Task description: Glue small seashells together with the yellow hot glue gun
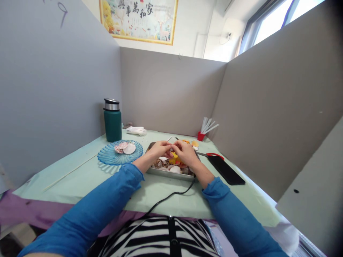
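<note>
Find 1 shallow metal tray [168, 174] at the middle of the green-covered table [80, 189], filled with shells [175, 169] and yellow pieces [174, 159]; too overlapped for a count. Note 2 bare hands over it, left hand [160, 150] and right hand [184, 152], meeting at the fingertips. See fingers curled inward, thumbs and forefingers brought close; cannot tell whether pinching anything. Trace 1 black cable [173, 193] from the tray's right front corner to the near table edge. Left of tray: 1 blue fluted plate [105, 153], bearing at least 3 shells, 2 pinkish, 1 white. Behind plate: 1 green bottle [113, 125], 1 white packet [136, 131]. Right of tray: 1 pair of red-handled scissors [216, 156], just beside 1 flat black object [226, 170]. Farther back: 1 red cup [200, 136] of white sticks [206, 125], several, overlapping. Around the table: 3 grey panels [174, 89]. Above: 1 gold-framed picture [139, 21].
</note>
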Tool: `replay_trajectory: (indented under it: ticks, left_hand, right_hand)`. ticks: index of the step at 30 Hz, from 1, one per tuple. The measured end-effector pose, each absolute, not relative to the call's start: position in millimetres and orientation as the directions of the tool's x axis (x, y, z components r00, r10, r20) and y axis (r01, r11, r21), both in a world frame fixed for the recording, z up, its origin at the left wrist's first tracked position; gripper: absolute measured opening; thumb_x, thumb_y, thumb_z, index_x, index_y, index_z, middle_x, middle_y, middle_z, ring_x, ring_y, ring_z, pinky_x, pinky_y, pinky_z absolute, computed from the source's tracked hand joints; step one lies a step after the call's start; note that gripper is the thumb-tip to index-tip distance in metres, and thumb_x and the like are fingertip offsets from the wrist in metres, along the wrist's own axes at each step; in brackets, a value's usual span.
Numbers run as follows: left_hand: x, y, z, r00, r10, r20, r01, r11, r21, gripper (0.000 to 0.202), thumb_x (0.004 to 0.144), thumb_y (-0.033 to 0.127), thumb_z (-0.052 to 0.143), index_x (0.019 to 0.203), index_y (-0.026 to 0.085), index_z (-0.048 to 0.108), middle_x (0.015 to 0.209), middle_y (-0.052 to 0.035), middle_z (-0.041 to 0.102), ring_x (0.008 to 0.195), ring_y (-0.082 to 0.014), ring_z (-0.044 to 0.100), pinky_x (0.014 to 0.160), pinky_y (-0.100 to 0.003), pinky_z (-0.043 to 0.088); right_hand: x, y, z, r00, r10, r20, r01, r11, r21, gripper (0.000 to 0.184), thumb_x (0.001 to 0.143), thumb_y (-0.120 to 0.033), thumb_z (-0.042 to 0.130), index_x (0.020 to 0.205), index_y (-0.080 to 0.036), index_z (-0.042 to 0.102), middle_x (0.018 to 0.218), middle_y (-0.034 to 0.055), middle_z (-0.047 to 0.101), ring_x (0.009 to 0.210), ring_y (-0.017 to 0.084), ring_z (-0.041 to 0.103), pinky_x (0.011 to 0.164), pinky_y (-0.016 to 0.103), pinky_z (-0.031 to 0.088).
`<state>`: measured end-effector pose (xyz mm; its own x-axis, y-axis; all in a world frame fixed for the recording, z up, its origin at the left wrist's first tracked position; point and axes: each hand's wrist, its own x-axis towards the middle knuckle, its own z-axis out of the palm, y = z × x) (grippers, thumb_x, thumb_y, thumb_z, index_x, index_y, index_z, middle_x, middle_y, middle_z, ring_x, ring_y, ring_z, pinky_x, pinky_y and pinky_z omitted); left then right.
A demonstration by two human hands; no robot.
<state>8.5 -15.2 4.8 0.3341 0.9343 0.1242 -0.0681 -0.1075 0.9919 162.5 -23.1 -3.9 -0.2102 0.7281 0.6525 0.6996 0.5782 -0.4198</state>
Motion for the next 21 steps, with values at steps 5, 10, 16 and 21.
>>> replay_trajectory:
  ticks: [5,10,16,21]
  left_hand:
    - [8.3,-16.7,5.7,0.348,0.929,0.126,-0.062,-0.112,0.992,0.012,0.080,0.019,0.067,0.081,0.009,0.060,0.061,-0.0041,0.064,0.054,-0.0117,0.063,0.062,-0.026,0.054]
    - [8.7,-16.8,5.9,0.325,0.937,0.129,-0.085,-0.107,0.991,0.011,0.080,0.017,0.067,0.082,0.009,0.059,0.061,-0.0038,0.064,0.054,-0.0120,0.064,0.063,-0.027,0.055]
    - [8.3,-17.8,6.7,0.309,0.941,0.140,-0.082,-0.121,0.989,0.012,0.081,0.016,0.065,0.087,0.009,0.058,0.063,-0.0047,0.065,0.055,-0.0126,0.064,0.065,-0.029,0.055]
    - [7.6,-16.9,6.2,0.303,0.941,0.149,-0.078,-0.132,0.988,0.016,0.079,0.019,0.068,0.086,0.009,0.058,0.063,-0.0043,0.065,0.054,-0.0128,0.064,0.064,-0.029,0.055]
  right_hand:
    - [162.4,-23.3,-3.8,-0.189,0.725,0.662,0.704,0.570,-0.424,0.024,0.089,-0.034,0.051,0.077,-0.018,0.064,0.067,0.0006,0.066,0.061,0.012,0.054,0.059,0.024,0.034]
    - [162.1,-23.0,-3.9,-0.210,0.728,0.653,0.692,0.582,-0.427,0.022,0.089,-0.033,0.051,0.080,-0.018,0.064,0.070,0.0011,0.066,0.063,0.013,0.055,0.060,0.023,0.035]
    - [162.5,-21.3,-4.9,-0.220,0.729,0.649,0.683,0.590,-0.431,0.018,0.088,-0.029,0.050,0.084,-0.018,0.064,0.071,0.0011,0.066,0.064,0.013,0.055,0.060,0.023,0.035]
    - [162.7,-21.8,-4.8,-0.219,0.729,0.649,0.686,0.588,-0.429,0.018,0.088,-0.030,0.050,0.085,-0.019,0.064,0.069,0.0005,0.065,0.062,0.013,0.054,0.060,0.023,0.034]
